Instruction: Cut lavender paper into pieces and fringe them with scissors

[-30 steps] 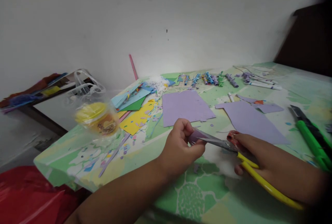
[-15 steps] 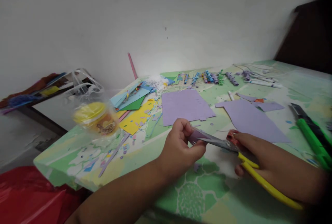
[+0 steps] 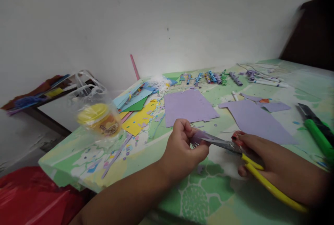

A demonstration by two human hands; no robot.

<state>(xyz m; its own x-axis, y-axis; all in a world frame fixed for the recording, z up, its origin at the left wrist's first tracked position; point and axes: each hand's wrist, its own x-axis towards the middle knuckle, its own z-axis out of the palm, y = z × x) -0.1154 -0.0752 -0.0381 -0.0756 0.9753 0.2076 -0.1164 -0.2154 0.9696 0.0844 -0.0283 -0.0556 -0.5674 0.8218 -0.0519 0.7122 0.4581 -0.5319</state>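
Purple paper slightly shifted, in grip

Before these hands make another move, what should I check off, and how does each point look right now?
1. Left hand has a grip on the small purple paper piece: ok, pinched between thumb and fingers.
2. Right hand holds the yellow-handled scissors: ok.
3. Scissor blades meet the small piece: ok, they lie at its fringed end.
4. Left thumb safely away from the blades: cannot tell; they look very close.
5. Tabletop free of scraps: not ok, bits of paper are scattered over it.
6. Large purple sheet away from the blades: ok, it lies beyond the left hand.
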